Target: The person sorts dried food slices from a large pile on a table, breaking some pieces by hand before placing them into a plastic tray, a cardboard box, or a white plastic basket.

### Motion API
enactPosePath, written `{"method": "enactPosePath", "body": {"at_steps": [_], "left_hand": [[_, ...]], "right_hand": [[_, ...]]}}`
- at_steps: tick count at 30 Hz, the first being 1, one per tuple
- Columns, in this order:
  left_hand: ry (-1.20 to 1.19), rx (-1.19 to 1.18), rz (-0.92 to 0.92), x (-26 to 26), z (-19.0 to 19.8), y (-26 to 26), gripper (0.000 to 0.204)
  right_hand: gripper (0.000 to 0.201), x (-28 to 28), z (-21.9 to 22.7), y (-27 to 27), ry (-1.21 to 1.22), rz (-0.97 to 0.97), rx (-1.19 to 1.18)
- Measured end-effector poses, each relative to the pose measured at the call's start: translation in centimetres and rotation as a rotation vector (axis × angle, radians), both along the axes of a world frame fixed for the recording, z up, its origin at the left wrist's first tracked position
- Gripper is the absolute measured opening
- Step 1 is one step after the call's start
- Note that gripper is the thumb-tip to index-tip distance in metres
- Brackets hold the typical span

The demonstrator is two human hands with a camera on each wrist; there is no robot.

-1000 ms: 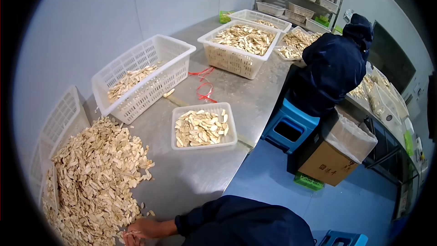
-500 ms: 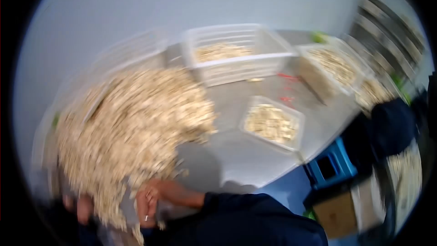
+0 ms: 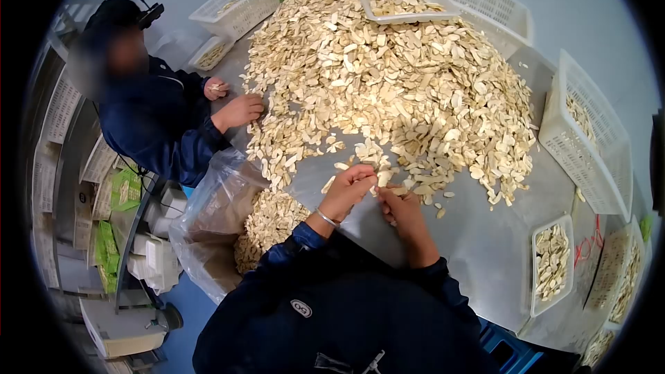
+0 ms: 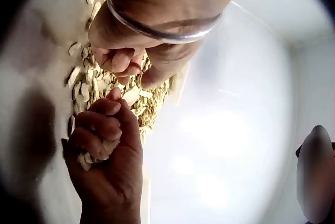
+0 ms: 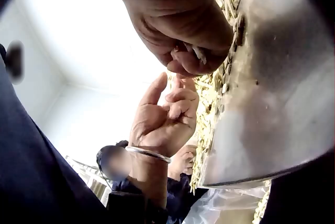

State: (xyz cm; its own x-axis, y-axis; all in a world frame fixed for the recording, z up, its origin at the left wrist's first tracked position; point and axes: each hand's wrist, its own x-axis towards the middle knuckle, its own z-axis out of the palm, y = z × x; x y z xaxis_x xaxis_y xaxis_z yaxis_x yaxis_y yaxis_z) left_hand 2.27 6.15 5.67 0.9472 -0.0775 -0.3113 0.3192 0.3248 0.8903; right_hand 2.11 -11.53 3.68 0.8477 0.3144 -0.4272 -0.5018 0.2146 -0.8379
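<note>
Both hands meet low over the near edge of a big heap of pale dried slices [image 3: 388, 76] on a metal table. My left hand [image 3: 346, 192], with a silver bangle at the wrist, has its fingers bent and its fingertips beside a pale slice [image 3: 384, 177]; I cannot tell whether it pinches that slice. Close against it is my right hand [image 3: 405, 216]. In the left wrist view, curled fingers of the right hand [image 4: 104, 140] hold small slices [image 4: 85, 160] against the palm. The right wrist view shows the left thumb reaching up toward the right hand.
Across on the left, another person [image 3: 159, 111] works at the heap with both hands. A plastic-lined container [image 3: 201, 225] of slices stands below the table edge. White baskets [image 3: 589, 135] line the back and right; a small tray [image 3: 552, 261] of slices sits at right, another tray [image 3: 409, 3] atop the heap.
The head view has swung left and down, so the heap sits centrally and the small tray at far right. The other person at left and both my hands now show fully.
</note>
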Motion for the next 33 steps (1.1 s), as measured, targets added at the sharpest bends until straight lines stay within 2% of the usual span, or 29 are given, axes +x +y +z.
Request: {"method": "enactPosePath", "body": {"at_steps": [2, 5, 8, 11, 14, 15, 16, 19, 20, 23, 25, 27, 29, 32, 33], "left_hand": [[-0.006, 0.065, -0.001, 0.4, -0.5, -0.7, 0.02], [-0.032, 0.079, -0.016, 0.7, -1.9, -0.6, 0.025], [-0.03, 0.105, -0.026, 0.6, -1.7, -0.7, 0.022], [-0.058, 0.143, -0.034, 0.4, -1.9, -0.9, 0.019], [-0.091, 0.224, 0.028, 0.1, -2.0, 0.3, 0.016], [-0.099, 0.257, 0.059, 0.0, -2.1, 1.0, 0.015], [-0.187, 0.435, 0.096, 0.0, -2.6, 2.0, 0.023], [-0.092, 0.307, 0.381, -0.2, -2.3, 2.9, 0.034], [-0.031, 0.274, 0.327, 0.0, -3.2, 4.2, 0.038], [-0.036, -0.027, 0.24, 0.1, 0.6, 1.2, 0.031], [-0.123, -0.181, 0.069, 0.0, 3.3, -1.2, 0.037], [-0.094, -0.208, 0.085, 0.8, 4.2, -1.9, 0.035], [-0.144, 0.093, 0.093, 2.3, 2.7, -0.4, 0.029], [-0.264, 0.577, 0.102, 3.8, -0.3, 0.7, 0.018], [-0.311, 0.741, 0.104, 4.1, -0.6, 0.6, 0.014]], "right_hand": [[0.018, -0.1, -0.4, -0.2, -0.076, 0.048, -0.054], [0.018, -0.4, -0.4, -0.3, -0.159, 0.003, -0.049], [0.015, -0.7, 0.4, 0.1, -0.387, -0.17, -0.226], [0.016, -0.5, -0.9, -0.4, -0.436, -0.081, -0.33], [0.017, -0.3, -2.3, -0.2, -0.544, -0.115, -0.342], [0.018, -0.1, -1.9, -0.2, -0.448, -0.116, -0.268], [0.019, -0.1, -1.6, -0.5, -0.351, -0.114, -0.198], [0.023, 0.3, -0.8, -1.6, -0.102, -0.07, 0.01], [0.025, 0.3, -0.7, -1.7, -0.026, -0.051, 0.082], [0.034, 0.2, -0.6, -1.4, -0.03, 0.052, 0.117], [0.037, 0.2, 0.4, -1.1, 0.093, 0.018, 0.249], [0.037, 0.1, 0.9, -1.1, 0.168, -0.016, 0.319], [0.034, 0.4, 1.1, -1.1, 0.184, -0.05, 0.329], [0.023, 0.5, -2.2, -2.2, -0.002, 0.03, 0.357], [0.022, 0.5, -2.1, -2.2, -0.012, 0.03, 0.356]]}}
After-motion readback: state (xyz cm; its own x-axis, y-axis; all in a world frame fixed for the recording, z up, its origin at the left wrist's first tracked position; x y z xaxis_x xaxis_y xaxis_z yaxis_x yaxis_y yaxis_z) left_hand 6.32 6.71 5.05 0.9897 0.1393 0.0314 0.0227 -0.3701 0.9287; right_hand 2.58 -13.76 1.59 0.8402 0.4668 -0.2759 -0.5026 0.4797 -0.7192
